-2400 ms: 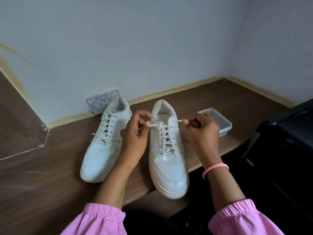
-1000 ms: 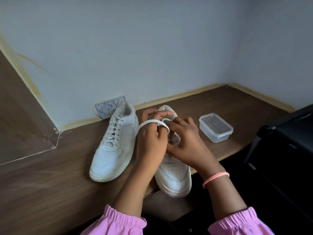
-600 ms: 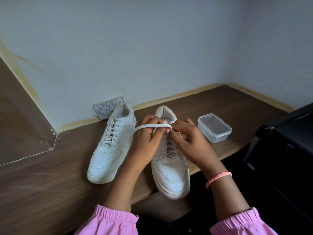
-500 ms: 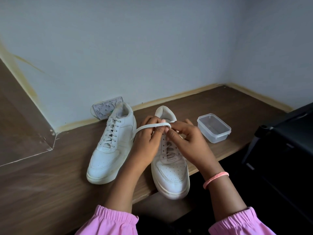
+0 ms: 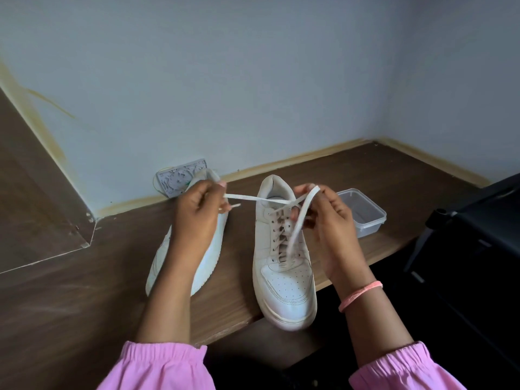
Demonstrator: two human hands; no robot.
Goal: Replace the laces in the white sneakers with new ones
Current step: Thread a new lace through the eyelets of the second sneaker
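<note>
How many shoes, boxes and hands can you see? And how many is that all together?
White sneakers: 2, the left sneaker partly behind an arm and the right sneaker being laced.
Clear plastic boxes: 1, the box beside the right sneaker.
Hands: 2, the left hand and the right hand, each holding an end of the lace.
Total: 5

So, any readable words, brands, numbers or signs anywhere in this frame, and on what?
None can be read.
Patterned plate against the wall: embossed pattern only, too blurred to make out any writing.
Sneakers and plastic container: no visible branding or label.
</note>
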